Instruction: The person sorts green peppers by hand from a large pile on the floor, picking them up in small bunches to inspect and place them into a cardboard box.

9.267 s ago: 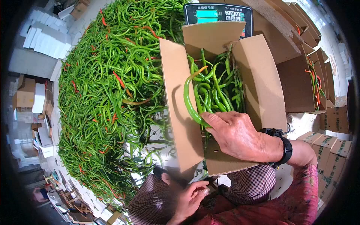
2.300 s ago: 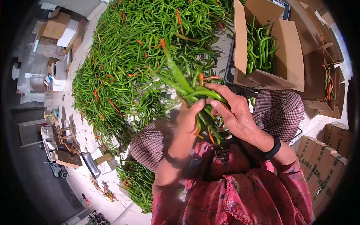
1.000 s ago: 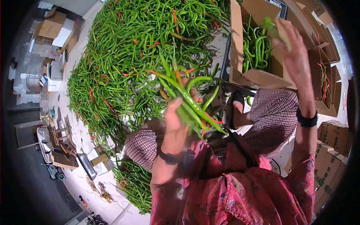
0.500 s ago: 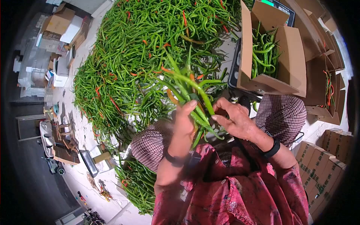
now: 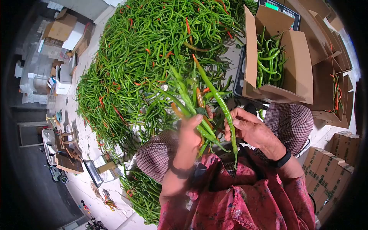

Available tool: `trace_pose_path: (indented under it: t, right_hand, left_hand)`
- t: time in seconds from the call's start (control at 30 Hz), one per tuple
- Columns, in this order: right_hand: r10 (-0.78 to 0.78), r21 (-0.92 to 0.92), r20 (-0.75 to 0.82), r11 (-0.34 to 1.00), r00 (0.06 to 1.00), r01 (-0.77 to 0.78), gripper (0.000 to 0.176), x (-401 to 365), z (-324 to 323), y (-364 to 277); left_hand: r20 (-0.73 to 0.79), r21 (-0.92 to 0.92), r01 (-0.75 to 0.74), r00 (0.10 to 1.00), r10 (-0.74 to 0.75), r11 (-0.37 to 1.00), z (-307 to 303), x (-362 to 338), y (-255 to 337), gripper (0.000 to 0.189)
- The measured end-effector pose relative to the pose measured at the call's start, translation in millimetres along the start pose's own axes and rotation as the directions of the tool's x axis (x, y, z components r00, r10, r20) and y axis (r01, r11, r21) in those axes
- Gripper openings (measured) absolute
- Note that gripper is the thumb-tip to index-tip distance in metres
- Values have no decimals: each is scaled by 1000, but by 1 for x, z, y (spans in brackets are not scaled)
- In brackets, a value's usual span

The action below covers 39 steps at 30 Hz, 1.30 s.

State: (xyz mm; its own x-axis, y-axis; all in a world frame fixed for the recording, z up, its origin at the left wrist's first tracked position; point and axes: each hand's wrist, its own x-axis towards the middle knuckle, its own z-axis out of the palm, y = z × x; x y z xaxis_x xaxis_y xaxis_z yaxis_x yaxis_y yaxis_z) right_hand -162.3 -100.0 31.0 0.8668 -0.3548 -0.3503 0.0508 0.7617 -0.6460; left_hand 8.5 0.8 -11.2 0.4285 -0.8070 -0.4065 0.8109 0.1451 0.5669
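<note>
My left hand is closed around a small bunch of green chili peppers, with an orange-brown one among them. Beside it, my right hand pinches one long green chili pepper whose far tip is orange-red. That pepper stands apart from the bunch, its stem end pointing down toward my lap. Beyond both hands spreads a large heap of green chili peppers, with red ones scattered through it.
At the right, an open cardboard box holds green peppers, next to a scale display. Another box contains some red peppers. Stacked cartons stand lower right. More peppers lie by my left leg.
My right hand has drawn one long pepper out of the bunch and moved slightly to the right and down with it. My left hand keeps its grip on the others.
</note>
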Motion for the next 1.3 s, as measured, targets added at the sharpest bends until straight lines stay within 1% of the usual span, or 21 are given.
trace_pose_path:
  t: [0.07,0.17,0.23,0.27,0.3,0.37,0.4,0.5,0.53,0.7,0.77,0.8,0.83,0.9,0.97,1.0,1.07,1.17,1.23,1.27,1.3]
  right_hand:
    - [-3,2,18,1000,1000,3,14,-1,-4,1]
    - [15,-108,-3,994,1000,-15,14,-3,-7,1]
    - [0,-199,-20,980,1000,-4,15,-5,-9,2]
    - [-8,-103,-38,995,999,4,16,-4,-7,4]
    - [-15,-111,-31,994,999,11,16,-4,-6,1]
    - [-68,-492,-38,870,997,41,15,-6,-7,-6]
    - [-162,-492,-1,859,987,140,13,-2,-10,2]
    - [-211,-570,-12,805,977,167,11,-4,-11,3]
    - [-116,-546,-134,837,984,24,12,-10,-1,-10]
    - [-164,-417,-256,908,953,44,21,-8,7,-1]
    - [-217,-528,-201,845,955,81,24,-2,14,4]
    - [-276,-590,-198,800,941,110,26,4,17,11]
    - [-223,-611,-237,791,946,34,25,5,24,9]
    - [-374,-764,-226,640,900,75,25,14,19,22]
    - [-431,-811,-217,579,876,84,26,18,22,25]
    - [-492,-855,-195,509,849,98,28,19,23,25]
    - [-462,-856,-211,513,861,65,28,21,22,24]
    - [-345,-834,-260,551,902,-30,26,20,22,17]
    - [-255,-649,-207,759,945,63,25,21,14,16]
    - [-194,-475,-198,876,961,78,25,21,10,15]
    - [-143,-405,-194,913,970,54,20,22,2,13]
  left_hand:
    - [-16,-17,17,1000,-17,1000,-3,1,-2,50]
    - [-3,27,-8,1000,8,1000,-5,2,-1,51]
    - [-51,19,47,998,-46,999,-6,1,0,53]
    - [-66,7,41,997,-41,999,-4,0,0,56]
    - [-58,7,31,998,-31,999,-4,0,1,56]
    - [-73,-17,60,995,-61,998,-6,0,-1,61]
    - [-165,-48,74,983,-81,996,-7,-1,-2,67]
    - [-86,-6,33,996,-34,999,-7,-2,-1,70]
    - [-155,-24,11,988,-14,1000,-11,-1,-6,71]
    - [-30,69,19,999,-17,997,0,-6,0,58]
    - [-102,164,53,994,-37,985,-8,-3,-7,55]
    - [-66,194,47,997,-35,980,-9,-3,-8,56]
    - [-71,192,56,997,-43,980,-10,-4,-9,56]
    - [-33,176,41,999,-36,983,-5,-5,-10,55]
    - [-20,183,37,999,-34,982,6,-8,-7,48]
    - [-7,260,38,999,-38,965,7,-9,-5,45]
    - [-9,370,-3,1000,7,929,4,-6,-10,39]
    - [-37,322,29,999,-18,946,2,-6,-10,40]
    - [-43,283,-1,999,14,959,8,-5,-9,42]
    - [-50,213,-61,996,73,975,11,-5,-8,43]
    - [-59,143,-123,989,132,982,15,-6,-6,44]
